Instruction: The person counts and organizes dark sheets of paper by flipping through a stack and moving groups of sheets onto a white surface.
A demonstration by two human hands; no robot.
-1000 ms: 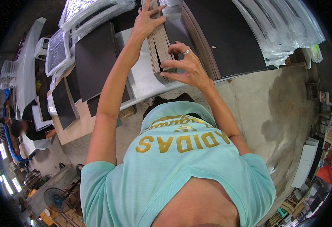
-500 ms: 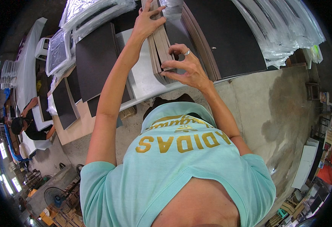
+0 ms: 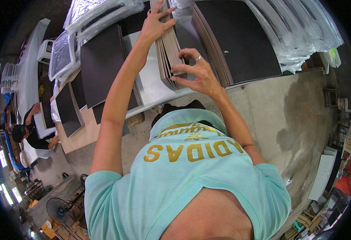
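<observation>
A stack of thin brown boards [image 3: 169,52] stands on edge on a white table [image 3: 153,90]. My left hand [image 3: 155,22] grips the far top edge of the stack. My right hand [image 3: 197,72], with a ring on one finger, pinches the near edges of the boards, fingertips spread among them. Both arms reach forward over the table from my light green shirt.
Flat black boards [image 3: 103,64] lie left of the stack, and a big pile of black-topped boards [image 3: 239,44] lies to the right. Clear plastic-wrapped packs [image 3: 299,32] sit at the far right and top left. Another person [image 3: 27,132] works at a table far left. Concrete floor lies below.
My right hand has shifted slightly along the near edges of the boards. My left hand stays on the far top of the stack.
</observation>
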